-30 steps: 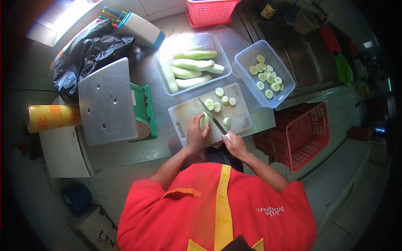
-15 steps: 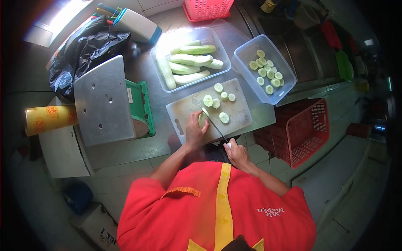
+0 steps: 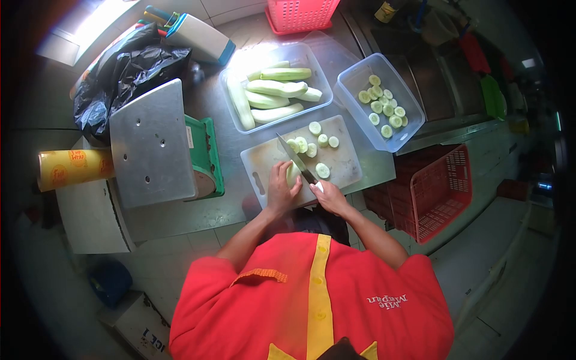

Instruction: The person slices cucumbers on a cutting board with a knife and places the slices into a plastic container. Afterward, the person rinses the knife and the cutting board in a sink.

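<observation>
My left hand (image 3: 280, 186) is closed around a peeled cucumber (image 3: 292, 174) that lies on the white cutting board (image 3: 341, 171). In my right hand (image 3: 329, 197) is a knife (image 3: 293, 155) with a white handle; its blade lies along the cucumber's cut end, pointing away from me. Several cut cucumber slices (image 3: 323, 171) are scattered over the right and far parts of the board. Behind the board, a clear plastic tub (image 3: 324, 101) holds several whole peeled cucumbers (image 3: 277, 89). A second clear tub (image 3: 354, 118), to the right, contains several slices.
On the left stand a green scale (image 3: 210, 157) with a metal plate (image 3: 153, 144), a black plastic bag (image 3: 141, 72) and a yellow wrap roll (image 3: 75, 168). A red crate (image 3: 420, 198) sits below the table's right edge. At the back is a pink basket (image 3: 300, 15).
My right hand has moved forward and left, carrying the knife further over the board. Another slice now lies beside the far slices, near the blade. My left hand stays on the cucumber.
</observation>
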Available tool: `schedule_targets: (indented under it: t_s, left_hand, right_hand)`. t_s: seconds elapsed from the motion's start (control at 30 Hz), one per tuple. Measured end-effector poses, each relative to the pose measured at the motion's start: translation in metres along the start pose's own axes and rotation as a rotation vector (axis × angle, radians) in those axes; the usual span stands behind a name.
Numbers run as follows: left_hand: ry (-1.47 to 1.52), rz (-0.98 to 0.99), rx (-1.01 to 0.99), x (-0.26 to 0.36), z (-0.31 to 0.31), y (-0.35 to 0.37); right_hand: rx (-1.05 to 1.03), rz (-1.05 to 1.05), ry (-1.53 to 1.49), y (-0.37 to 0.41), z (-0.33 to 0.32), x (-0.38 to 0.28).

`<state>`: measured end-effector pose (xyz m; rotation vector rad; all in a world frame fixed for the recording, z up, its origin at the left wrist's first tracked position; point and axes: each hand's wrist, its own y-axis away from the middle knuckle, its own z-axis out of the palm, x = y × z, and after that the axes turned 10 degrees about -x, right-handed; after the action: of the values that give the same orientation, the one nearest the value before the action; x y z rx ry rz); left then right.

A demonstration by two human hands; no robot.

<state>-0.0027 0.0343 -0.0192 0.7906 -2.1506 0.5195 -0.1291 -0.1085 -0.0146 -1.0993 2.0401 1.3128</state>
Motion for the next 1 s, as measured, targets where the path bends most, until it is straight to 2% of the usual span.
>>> schedule_targets:
  t_s: [0.03, 0.1, 0.3, 0.5, 0.67, 0.87, 0.97, 1.0]
  left_hand:
    - [-0.062, 0.002, -0.015, 0.002, -0.004, 0.001]
    - [-0.074, 0.002, -0.020, -0.005, -0.002, 0.006]
    - [-0.005, -0.038, -0.007, -0.011, 0.007, 0.001]
    - [-0.016, -0.010, 0.003, -0.013, 0.010, -0.001]
    - [-0.028, 0.002, 0.016, -0.013, 0.009, -0.001]
    - [-0.015, 0.038, 0.044, -0.014, 0.008, -0.004]
    - [0.025, 0.047, 0.031, -0.010, 0.006, 0.001]
    - [-0.005, 0.041, 0.028, -0.008, 0.003, 0.003]
  right_hand:
    - [0.008, -0.004, 0.000, 0.005, -0.003, -0.003]
    - [0.149, -0.041, 0.106, 0.023, -0.001, -0.008]
    - [0.092, 0.032, 0.234, 0.070, 0.003, -0.014]
    - [0.077, 0.071, 0.229, 0.083, 0.000, -0.017]
    - [0.056, 0.075, 0.260, 0.077, 0.002, -0.014]
    - [0.064, 0.087, 0.292, 0.025, 0.014, 0.003]
    - [0.077, 0.010, 0.138, 0.007, 0.002, 0.000]
    - [-0.083, 0.099, -0.014, 0.001, -0.010, -0.007]
